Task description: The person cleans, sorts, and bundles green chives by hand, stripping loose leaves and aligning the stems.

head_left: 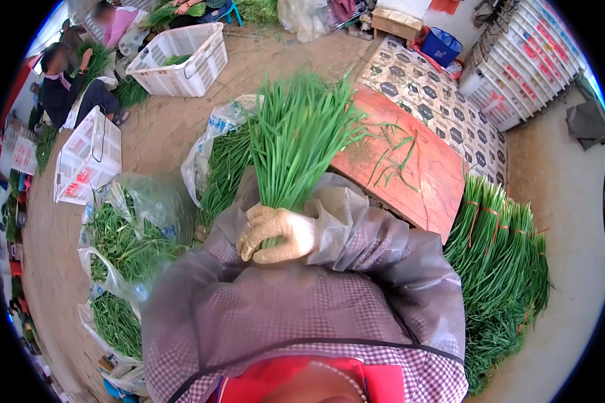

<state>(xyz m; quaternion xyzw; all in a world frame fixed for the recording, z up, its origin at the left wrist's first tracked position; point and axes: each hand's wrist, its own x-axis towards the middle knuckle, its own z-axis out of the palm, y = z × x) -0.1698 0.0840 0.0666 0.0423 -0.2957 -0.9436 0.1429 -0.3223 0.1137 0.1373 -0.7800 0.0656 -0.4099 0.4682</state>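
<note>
A thick bunch of green garlic chives (296,144) stands upright in front of my chest, its leaves fanning out away from me. My right hand (284,235), in a tan glove, is wrapped around the lower stems. Close against it, my left hand (257,212) shows only a few gloved fingers; the rest is hidden behind the right hand, and its fingers seem closed around the same stems. Just beyond lies a red-brown board (403,158) with some loose leaves (398,158) on it. More chives (225,164) fill a plastic bag (198,161) beside the bunch.
Tied chive bundles (494,269) are stacked at my right. Open bags of loose greens (124,235) stand at my left. White crates (205,64) sit on the floor ahead, with more stacked crates (524,60) far right. A person (70,84) sits at the far left.
</note>
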